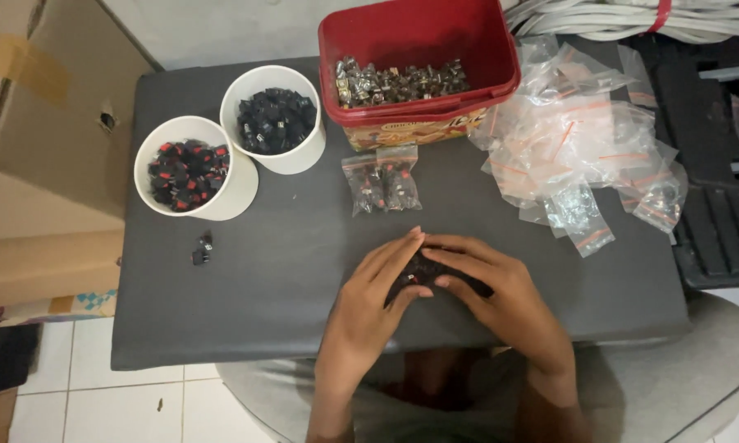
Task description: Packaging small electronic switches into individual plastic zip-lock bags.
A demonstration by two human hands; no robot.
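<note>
Both hands — left hand (375, 289) and right hand (486, 289) — are cupped together over a small pile of black parts (418, 269) on the dark table (287, 271) near its front edge, so a loose grip could easily send bits rolling off.

Two bare hands meet fingertip to fingertip, low in the head view.

The left hand (377, 287) comes up from below with its forearm nearly upright, fingers stretched long and slanting up to the right, thumb tucked under them. The right hand (488, 283) reaches in from the lower right, its wrist bent, fingers curled leftward so their tips touch those of the left. Both sets of fingers close over a small dark bundle (423, 269), which shows only between the fingertips.
</note>
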